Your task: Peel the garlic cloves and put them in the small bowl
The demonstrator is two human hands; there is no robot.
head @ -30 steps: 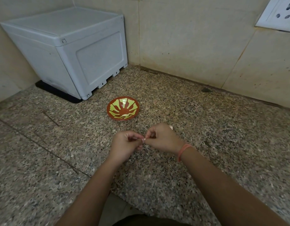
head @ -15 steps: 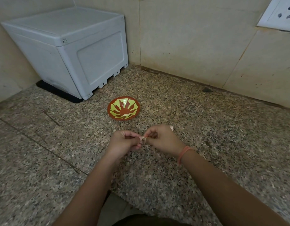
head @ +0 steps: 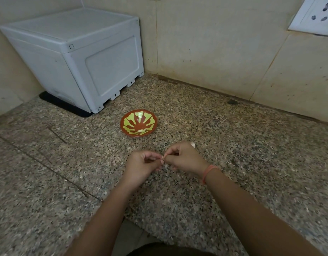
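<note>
1. Speckled granite countertop [head: 251, 154] fills most of the view and meets beige tiled walls [head: 214, 43] at a back corner.
2. A grey plastic box [head: 76, 58] sits in that corner on a black mat [head: 67, 106], well apart from the work.
3. Both forearms reach in from the bottom edge. The left hand [head: 141, 167] and right hand [head: 185, 159] meet fingertip to fingertip above the counter, on the near side of the bowl. Compared with a second ago, they have hardly shifted.
4. A white wall socket [head: 316, 17] shows at the top right.
5. The small bowl [head: 152, 117], red-brown with a yellow-green sunburst, stands on the counter between the box and the hands and has not moved. A pale patch low inside it may be a clove or part of the pattern; the view does not settle it.
6. An orange wristband [head: 208, 172] circles the right wrist.
7. The garlic clove [head: 162, 159] is a tiny pale speck pinched between the curled thumbs and forefingers of both hands. It was there a second ago, and only the pinch has tightened. No skin has visibly come away and nothing has gone to the bowl, so the peeling looks to be still under way, with the drop yet to come.
8. A small pale bit [head: 192, 144] peeks out behind the right hand; whether it is another clove is unclear.
</note>
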